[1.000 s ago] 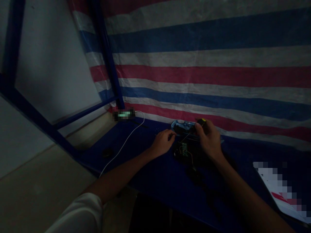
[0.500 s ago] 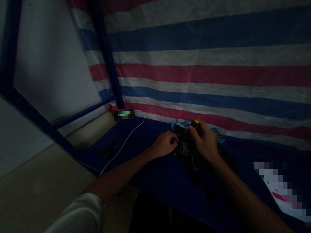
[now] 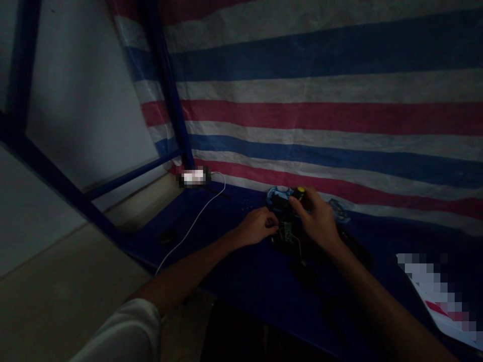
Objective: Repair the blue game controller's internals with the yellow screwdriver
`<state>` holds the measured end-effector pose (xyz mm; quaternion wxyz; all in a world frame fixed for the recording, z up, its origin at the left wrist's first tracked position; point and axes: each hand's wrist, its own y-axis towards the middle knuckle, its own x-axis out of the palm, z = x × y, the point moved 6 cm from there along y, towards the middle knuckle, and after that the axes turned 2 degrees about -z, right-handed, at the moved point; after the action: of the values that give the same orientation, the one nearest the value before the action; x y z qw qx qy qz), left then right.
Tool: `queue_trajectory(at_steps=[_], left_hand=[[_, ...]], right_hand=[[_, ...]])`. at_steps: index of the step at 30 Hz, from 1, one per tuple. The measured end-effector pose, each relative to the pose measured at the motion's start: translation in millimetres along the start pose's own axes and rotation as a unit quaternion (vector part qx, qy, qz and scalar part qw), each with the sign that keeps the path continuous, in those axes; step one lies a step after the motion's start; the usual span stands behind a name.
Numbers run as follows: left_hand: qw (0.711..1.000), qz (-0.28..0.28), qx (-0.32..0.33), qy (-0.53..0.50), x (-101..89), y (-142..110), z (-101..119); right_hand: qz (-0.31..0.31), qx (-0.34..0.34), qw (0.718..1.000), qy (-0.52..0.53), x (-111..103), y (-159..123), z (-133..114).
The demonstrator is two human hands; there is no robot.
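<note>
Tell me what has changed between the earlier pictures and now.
The right hand has shifted left, toward the other hand, keeping hold of the yellow-topped part. The left hand has edged right, closer to the green circuit board. Nothing was visibly let go. The white cable and blue-and-black casing stayed as they were.

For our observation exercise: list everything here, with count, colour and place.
striped tarpaulin: one, red-white-blue, behind the table
tabletop: one, dark blue, below the tarpaulin
cable: one, white, on the table's left
blurred object: one, unclear, at the cable's end
circuit board: one, green, mid-table
casing: one, blue and black, behind the circuit board
yellow-topped part: one, yellow, in the right hand
round object: one, black, table's left
blurred paper: one, white and red, table's right
left hand: one, by the circuit board
right hand: one, over the casing
sleeve: one, white, left arm
</note>
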<state>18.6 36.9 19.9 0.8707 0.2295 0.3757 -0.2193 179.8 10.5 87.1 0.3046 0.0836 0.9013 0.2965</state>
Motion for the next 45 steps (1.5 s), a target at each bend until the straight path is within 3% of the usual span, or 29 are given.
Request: queue_trajectory(at_steps=[5,8,12,15,25,33,40,45], left_hand=[[1.0,-0.001,-0.002,-0.003,1.9,1,-4],[1.0,0.0,0.002,-0.008,2.6,2,-5],[1.0,-0.003,0.002,-0.013,3.3,3,-7],[1.0,-0.006,0.006,-0.018,4.5,3,-8],[1.0,-0.001,0.013,-0.027,3.9,1,-5],[0.999,0.003,0.009,-0.033,3.3,1,-3],[0.999,0.002,0.011,-0.043,3.2,0,0],[1.0,-0.003,0.008,-0.029,3.3,0,1]], right_hand=[[-0.025,-0.012,0.999,0.018,4,5,-4],[-0.028,0.001,0.996,0.088,10,9,-3],[-0.052,0.088,0.946,0.307,26,12,3],[-0.059,0.114,0.919,0.372,33,13,2],[-0.065,0.115,0.908,0.398,36,16,-6],[-0.045,0.091,0.914,0.392,37,18,-2],[-0.045,0.116,0.873,0.471,38,19,-1],[-0.045,0.117,0.88,0.458,37,17,0]])
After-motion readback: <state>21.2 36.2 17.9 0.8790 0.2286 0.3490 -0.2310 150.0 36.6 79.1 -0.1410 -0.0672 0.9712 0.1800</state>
